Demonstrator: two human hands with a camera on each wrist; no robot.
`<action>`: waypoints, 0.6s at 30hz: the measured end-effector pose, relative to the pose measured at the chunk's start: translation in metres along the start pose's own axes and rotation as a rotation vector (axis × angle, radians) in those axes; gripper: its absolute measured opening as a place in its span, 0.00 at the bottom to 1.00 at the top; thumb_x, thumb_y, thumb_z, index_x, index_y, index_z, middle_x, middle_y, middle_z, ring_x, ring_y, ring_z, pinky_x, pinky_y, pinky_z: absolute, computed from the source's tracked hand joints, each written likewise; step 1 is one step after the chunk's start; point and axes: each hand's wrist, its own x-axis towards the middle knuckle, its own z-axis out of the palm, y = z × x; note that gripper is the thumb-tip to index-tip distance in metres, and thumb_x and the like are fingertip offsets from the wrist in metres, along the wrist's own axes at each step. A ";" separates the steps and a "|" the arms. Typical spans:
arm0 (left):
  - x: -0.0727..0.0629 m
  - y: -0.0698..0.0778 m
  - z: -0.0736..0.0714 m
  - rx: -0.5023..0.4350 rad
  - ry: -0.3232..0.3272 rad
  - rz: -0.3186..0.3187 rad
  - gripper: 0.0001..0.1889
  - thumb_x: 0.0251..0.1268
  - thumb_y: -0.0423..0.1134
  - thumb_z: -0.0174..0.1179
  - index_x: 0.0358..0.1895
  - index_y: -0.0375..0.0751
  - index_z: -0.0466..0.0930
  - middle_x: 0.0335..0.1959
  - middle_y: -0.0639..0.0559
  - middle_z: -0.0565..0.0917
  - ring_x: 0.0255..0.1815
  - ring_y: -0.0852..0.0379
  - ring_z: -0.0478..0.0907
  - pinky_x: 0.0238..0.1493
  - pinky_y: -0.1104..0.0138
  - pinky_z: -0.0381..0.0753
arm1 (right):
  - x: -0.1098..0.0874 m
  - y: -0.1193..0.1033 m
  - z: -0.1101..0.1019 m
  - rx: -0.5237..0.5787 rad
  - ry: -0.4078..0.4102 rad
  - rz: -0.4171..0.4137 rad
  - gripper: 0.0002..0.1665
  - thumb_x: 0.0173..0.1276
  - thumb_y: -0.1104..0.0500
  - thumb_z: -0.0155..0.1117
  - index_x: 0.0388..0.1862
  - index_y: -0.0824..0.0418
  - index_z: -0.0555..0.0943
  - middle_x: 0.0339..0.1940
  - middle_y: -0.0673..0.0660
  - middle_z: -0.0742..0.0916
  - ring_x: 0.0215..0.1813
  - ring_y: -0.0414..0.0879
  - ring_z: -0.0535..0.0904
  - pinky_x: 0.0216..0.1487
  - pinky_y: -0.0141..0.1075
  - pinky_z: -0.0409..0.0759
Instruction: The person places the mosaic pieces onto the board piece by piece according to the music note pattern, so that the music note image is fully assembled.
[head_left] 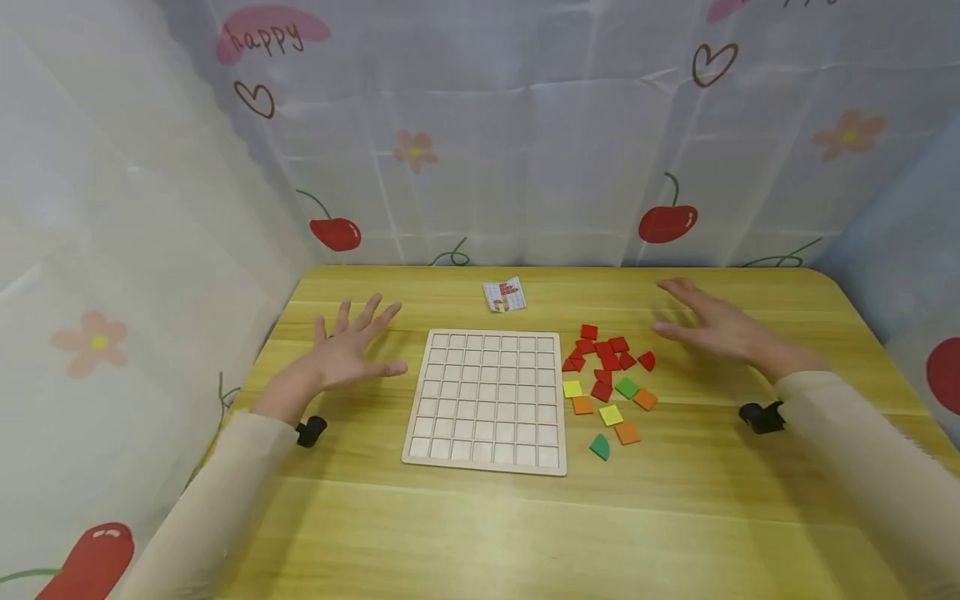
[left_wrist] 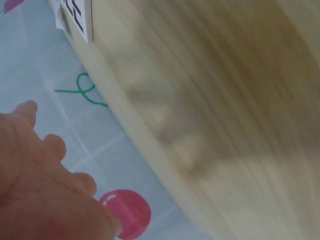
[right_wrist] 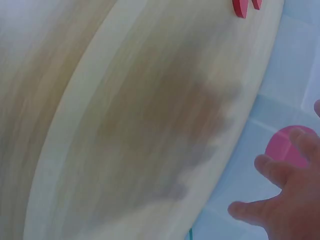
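My left hand (head_left: 347,354) hovers left of a pale wooden grid board (head_left: 484,402), its fingers spread and nothing in them. On the other side, my right hand (head_left: 716,327) is held over the table with fingers extended, holding nothing. Between the board and that hand lies a loose group of flat pieces: several red pieces (head_left: 602,392), yellow squares (head_left: 611,415), orange squares (head_left: 627,432), a green square (head_left: 627,387) and a green rounded piece (head_left: 600,447). Both wrist views show the hands, left (left_wrist: 50,185) and right (right_wrist: 290,195), empty above the wood.
A small printed picture card (head_left: 505,295) lies behind the board, near the table's back edge. The wooden table (head_left: 480,533) meets a patterned curtain (head_left: 525,167) at the back, with more curtain along both sides.
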 end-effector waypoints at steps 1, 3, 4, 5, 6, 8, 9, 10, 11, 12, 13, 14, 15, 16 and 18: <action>-0.001 0.001 0.002 -0.015 0.002 0.016 0.53 0.64 0.71 0.61 0.83 0.75 0.33 0.86 0.57 0.28 0.83 0.29 0.18 0.68 0.25 0.19 | 0.001 -0.001 0.001 0.019 0.001 -0.005 0.56 0.74 0.30 0.57 0.87 0.52 0.45 0.86 0.70 0.47 0.84 0.74 0.43 0.71 0.77 0.46; -0.001 0.003 0.007 -0.033 0.007 0.047 0.55 0.62 0.69 0.65 0.84 0.74 0.35 0.87 0.54 0.30 0.83 0.27 0.22 0.68 0.23 0.22 | 0.002 -0.003 0.004 0.048 -0.002 -0.009 0.56 0.73 0.31 0.59 0.87 0.51 0.45 0.86 0.70 0.48 0.84 0.74 0.44 0.72 0.76 0.47; -0.001 0.005 0.009 -0.043 0.008 0.064 0.56 0.61 0.68 0.66 0.84 0.73 0.35 0.87 0.53 0.31 0.83 0.26 0.23 0.68 0.23 0.23 | 0.003 -0.003 0.005 0.057 -0.004 -0.008 0.57 0.73 0.31 0.60 0.87 0.50 0.45 0.86 0.69 0.48 0.84 0.74 0.45 0.73 0.75 0.47; -0.001 0.006 0.011 -0.051 0.011 0.080 0.57 0.60 0.68 0.68 0.84 0.72 0.36 0.87 0.51 0.32 0.83 0.25 0.25 0.68 0.22 0.25 | 0.004 -0.003 0.007 0.064 -0.004 -0.006 0.57 0.72 0.31 0.60 0.87 0.49 0.45 0.86 0.69 0.49 0.83 0.74 0.46 0.73 0.75 0.48; -0.001 0.007 0.013 -0.067 0.014 0.097 0.58 0.59 0.67 0.69 0.84 0.71 0.36 0.87 0.49 0.33 0.83 0.24 0.26 0.67 0.21 0.26 | 0.005 -0.003 0.009 0.072 -0.006 -0.002 0.57 0.72 0.31 0.61 0.87 0.48 0.45 0.86 0.68 0.50 0.83 0.74 0.47 0.73 0.75 0.48; -0.001 0.010 0.017 -0.099 0.014 0.119 0.60 0.57 0.65 0.72 0.84 0.71 0.37 0.87 0.48 0.35 0.83 0.24 0.27 0.68 0.21 0.27 | 0.008 -0.002 0.013 0.080 -0.010 0.001 0.57 0.71 0.30 0.61 0.87 0.46 0.44 0.87 0.67 0.51 0.82 0.75 0.51 0.72 0.75 0.50; -0.001 0.010 0.020 -0.123 0.010 0.129 0.60 0.56 0.64 0.74 0.84 0.71 0.38 0.88 0.48 0.36 0.84 0.25 0.28 0.68 0.21 0.28 | 0.009 -0.002 0.015 0.080 -0.010 0.001 0.57 0.71 0.30 0.62 0.87 0.45 0.45 0.87 0.66 0.52 0.81 0.75 0.53 0.72 0.75 0.52; -0.001 0.011 0.022 -0.148 0.006 0.140 0.61 0.55 0.63 0.75 0.84 0.71 0.39 0.88 0.47 0.37 0.84 0.25 0.28 0.68 0.21 0.29 | 0.011 -0.002 0.016 0.085 -0.011 0.000 0.57 0.71 0.30 0.62 0.87 0.44 0.45 0.86 0.66 0.54 0.80 0.75 0.56 0.72 0.75 0.53; -0.002 0.012 0.024 -0.172 -0.001 0.149 0.61 0.54 0.62 0.76 0.84 0.71 0.40 0.88 0.48 0.38 0.84 0.26 0.29 0.68 0.21 0.30 | 0.012 -0.002 0.018 0.090 -0.011 -0.005 0.57 0.71 0.31 0.62 0.87 0.44 0.45 0.86 0.66 0.55 0.79 0.75 0.58 0.71 0.75 0.54; -0.002 0.013 0.026 -0.198 -0.010 0.156 0.62 0.53 0.61 0.77 0.84 0.70 0.41 0.88 0.48 0.38 0.84 0.27 0.29 0.69 0.22 0.30 | 0.013 -0.002 0.020 0.096 -0.012 -0.011 0.57 0.71 0.31 0.63 0.87 0.45 0.45 0.86 0.66 0.57 0.78 0.75 0.61 0.71 0.75 0.55; -0.002 0.014 0.029 -0.214 -0.020 0.160 0.62 0.51 0.61 0.78 0.84 0.70 0.42 0.88 0.49 0.39 0.84 0.27 0.29 0.69 0.22 0.31 | 0.014 -0.003 0.021 0.101 -0.013 -0.019 0.57 0.70 0.31 0.63 0.87 0.45 0.46 0.85 0.66 0.58 0.77 0.75 0.63 0.71 0.75 0.56; -0.002 0.014 0.032 -0.226 -0.026 0.166 0.62 0.51 0.61 0.78 0.85 0.68 0.43 0.88 0.49 0.40 0.84 0.27 0.30 0.69 0.22 0.32 | 0.015 -0.004 0.022 0.106 -0.015 -0.028 0.57 0.70 0.31 0.64 0.87 0.45 0.46 0.84 0.67 0.60 0.77 0.75 0.64 0.71 0.74 0.56; -0.003 0.014 0.035 -0.240 -0.037 0.170 0.62 0.50 0.61 0.78 0.85 0.67 0.44 0.88 0.49 0.40 0.84 0.27 0.30 0.69 0.22 0.33 | 0.015 -0.004 0.024 0.117 -0.016 -0.037 0.57 0.71 0.33 0.65 0.87 0.46 0.47 0.84 0.67 0.61 0.76 0.74 0.64 0.71 0.74 0.57; -0.003 0.015 0.037 -0.249 -0.046 0.177 0.62 0.50 0.60 0.79 0.85 0.66 0.45 0.88 0.50 0.41 0.84 0.26 0.30 0.69 0.22 0.33 | 0.016 -0.005 0.025 0.127 -0.018 -0.046 0.56 0.71 0.34 0.65 0.87 0.47 0.48 0.83 0.67 0.63 0.76 0.74 0.65 0.71 0.73 0.59; -0.003 0.017 0.041 -0.269 -0.064 0.186 0.60 0.50 0.60 0.79 0.85 0.63 0.48 0.88 0.51 0.42 0.84 0.27 0.32 0.71 0.23 0.35 | 0.017 -0.008 0.027 0.151 -0.018 -0.067 0.54 0.71 0.39 0.68 0.86 0.49 0.52 0.80 0.68 0.67 0.75 0.72 0.67 0.71 0.70 0.62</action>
